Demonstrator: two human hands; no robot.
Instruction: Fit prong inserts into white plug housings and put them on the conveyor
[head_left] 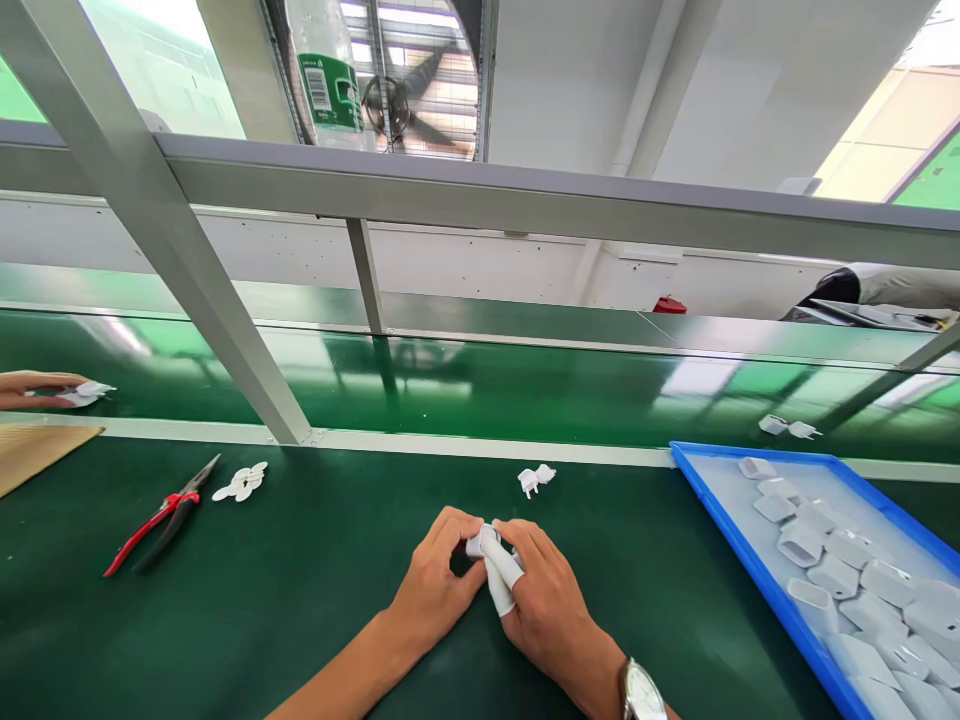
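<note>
My left hand (439,575) and my right hand (546,605) meet over the green table. Between their fingertips is a small white plastic piece (473,546), mostly covered, so its exact kind is hidden. White finger cots cover the thumb and forefinger of my right hand, which press on the piece. The fingers of my left hand pinch its other side. Just beyond my hands lies a white plug part (535,480) with pins. To the left are red-and-black long-nose pliers (166,525) and several flat white pieces (241,482).
A blue-rimmed tray (757,450) at right contains several white plastic housings (832,575). Behind the table edge runs a shiny green belt (480,390) with white plug parts (789,428). Another person's hand (41,390) holds a white piece at far left, near cardboard (41,455). A metal post (217,290) rises at left.
</note>
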